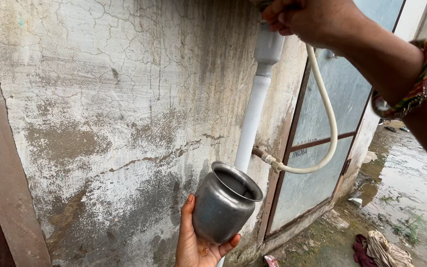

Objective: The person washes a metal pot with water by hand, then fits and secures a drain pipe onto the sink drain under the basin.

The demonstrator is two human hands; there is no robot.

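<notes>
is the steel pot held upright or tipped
Tipped: the steel pot in the left hand leans, mouth angled up-right toward the white pipe.

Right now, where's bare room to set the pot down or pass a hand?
Bare ground lies along the wall foot, between the metal door and the rag heap; beyond it the yard is wet. A hand passes freely left of the white pipe, over cracked wall. Crowded: the right hand up top, the hose looping beside the pipe, and the left hand holding the steel pot.
</notes>
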